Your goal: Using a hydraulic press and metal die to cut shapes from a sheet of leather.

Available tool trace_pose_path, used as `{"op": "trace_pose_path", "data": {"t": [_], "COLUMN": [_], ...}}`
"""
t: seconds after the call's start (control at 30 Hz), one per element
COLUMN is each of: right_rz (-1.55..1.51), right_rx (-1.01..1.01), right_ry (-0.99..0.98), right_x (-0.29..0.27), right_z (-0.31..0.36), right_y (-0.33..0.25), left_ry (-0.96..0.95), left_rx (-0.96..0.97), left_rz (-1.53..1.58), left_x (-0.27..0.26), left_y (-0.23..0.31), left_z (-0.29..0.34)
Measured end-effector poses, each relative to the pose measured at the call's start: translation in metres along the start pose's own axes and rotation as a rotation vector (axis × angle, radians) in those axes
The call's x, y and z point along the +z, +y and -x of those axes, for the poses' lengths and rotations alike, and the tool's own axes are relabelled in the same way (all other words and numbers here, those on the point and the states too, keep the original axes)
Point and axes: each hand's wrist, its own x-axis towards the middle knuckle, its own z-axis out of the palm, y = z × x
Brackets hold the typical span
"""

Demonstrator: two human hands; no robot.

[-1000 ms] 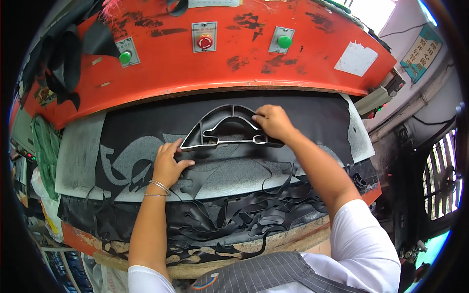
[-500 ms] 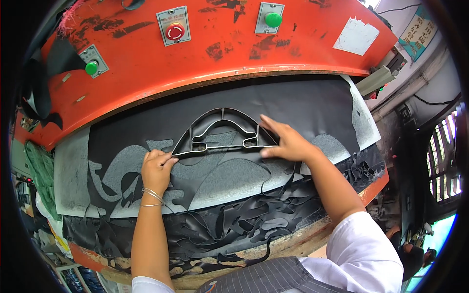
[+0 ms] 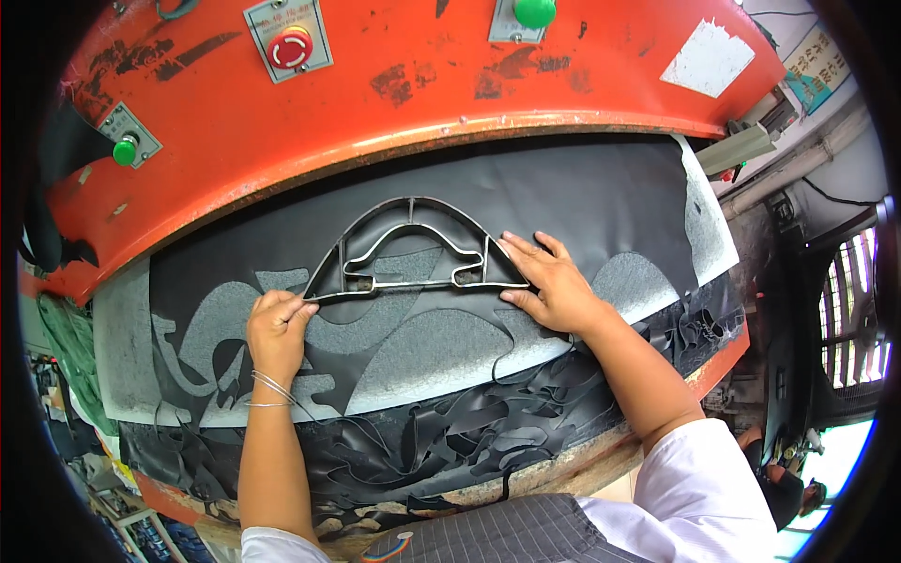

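Observation:
A metal cutting die (image 3: 413,204), arched along its far side with a notched inner outline, lies on a black sheet (image 3: 563,188) of leather-like material. My left hand (image 3: 279,330) is closed, thumb and fingers pinching the die's left corner. At the opposite end is my right hand (image 3: 560,289), its fingers stretched and apart. Its index finger rests along the die's curved side and its thumb lies by the near edge, with the right corner between them. Grey cut-out shapes (image 3: 432,352) show in the sheet under and around the die.
Behind the sheet stands an orange-red machine beam (image 3: 404,84) with a red button (image 3: 289,47) and green buttons (image 3: 535,11). Black offcuts (image 3: 450,432) pile along the near edge. White backing (image 3: 709,239) shows at the right. Farther right, a person (image 3: 793,493) is partly visible.
My view has shifted, so the machine's buttons appear farther left and higher. My right fingers have spread and lie lower along the die's right side. My left hand keeps its pinch.

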Motion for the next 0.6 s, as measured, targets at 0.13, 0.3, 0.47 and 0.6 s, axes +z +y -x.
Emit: {"op": "trace_pose_path", "data": {"t": [0.13, 0.3, 0.47, 0.6], "right_rz": [0.009, 0.043, -0.216, -0.57], "right_rx": [-0.008, -0.038, 0.169, 0.183], "right_ry": [0.017, 0.044, 0.307, 0.752], "right_x": [-0.006, -0.007, -0.026, -0.081], "right_z": [0.003, 0.012, 0.033, 0.026], "right_y": [-0.006, -0.018, -0.067, -0.11], "left_ry": [0.014, 0.078, 0.008, 0.568], "left_rx": [0.046, 0.102, -0.118, 0.23], "left_rz": [-0.028, -0.059, 0.258, 0.075], "left_x": [-0.004, -0.015, -0.059, -0.149], "left_y": [0.003, -0.001, 0.003, 0.037], "left_z": [0.002, 0.013, 0.037, 0.037]}}
